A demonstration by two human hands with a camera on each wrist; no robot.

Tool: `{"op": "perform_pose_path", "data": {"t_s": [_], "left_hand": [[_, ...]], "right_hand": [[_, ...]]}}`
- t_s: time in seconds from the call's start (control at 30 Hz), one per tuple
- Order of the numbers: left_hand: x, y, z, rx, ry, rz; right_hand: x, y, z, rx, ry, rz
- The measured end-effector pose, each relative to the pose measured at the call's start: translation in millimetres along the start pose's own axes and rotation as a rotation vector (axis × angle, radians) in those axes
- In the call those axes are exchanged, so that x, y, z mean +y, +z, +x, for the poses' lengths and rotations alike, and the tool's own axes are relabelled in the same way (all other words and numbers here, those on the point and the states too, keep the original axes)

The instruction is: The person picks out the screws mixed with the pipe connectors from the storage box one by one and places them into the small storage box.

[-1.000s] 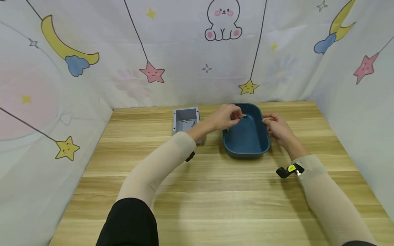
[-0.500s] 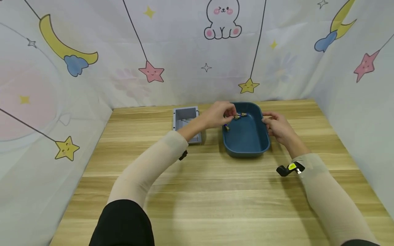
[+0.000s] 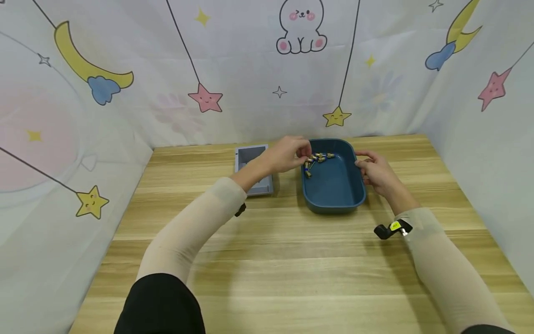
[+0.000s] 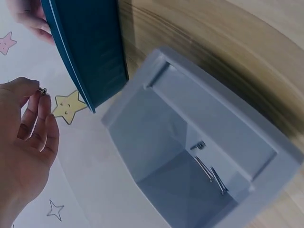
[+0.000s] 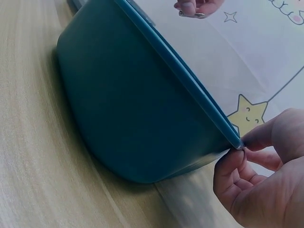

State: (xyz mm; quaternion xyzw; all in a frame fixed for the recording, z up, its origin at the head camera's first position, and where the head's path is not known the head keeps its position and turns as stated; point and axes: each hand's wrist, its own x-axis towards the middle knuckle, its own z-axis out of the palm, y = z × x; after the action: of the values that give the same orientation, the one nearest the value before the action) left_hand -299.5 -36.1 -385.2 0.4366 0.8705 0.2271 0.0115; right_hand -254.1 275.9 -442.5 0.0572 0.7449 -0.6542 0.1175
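From the head, the left hand [image 3: 285,154] hangs by the left rim of the blue tub [image 3: 333,188], which holds brass fittings [image 3: 321,159]. Left wrist: its grip pinches a small screw [image 4: 43,91]; likely mid-transfer, calling for release over the grey box [image 4: 156,114]. Right wrist: the right hand [image 5: 273,190] pinches the tub's rim.

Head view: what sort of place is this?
Probably a makeshift recording booth: a wood-grain tabletop with cartoon-printed white cloth at its back and both sides, plus a black wrist-worn device. The wider room isn't visible.
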Motion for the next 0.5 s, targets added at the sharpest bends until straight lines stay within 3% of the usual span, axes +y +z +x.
{"op": "perform_pose_path", "data": {"t_s": [0.5], "left_hand": [[-12.9,-12.5,-13.2,0.011,-0.025,-0.018]], "right_hand": [[-1,0,3,-0.005,0.022,0.021]]}}
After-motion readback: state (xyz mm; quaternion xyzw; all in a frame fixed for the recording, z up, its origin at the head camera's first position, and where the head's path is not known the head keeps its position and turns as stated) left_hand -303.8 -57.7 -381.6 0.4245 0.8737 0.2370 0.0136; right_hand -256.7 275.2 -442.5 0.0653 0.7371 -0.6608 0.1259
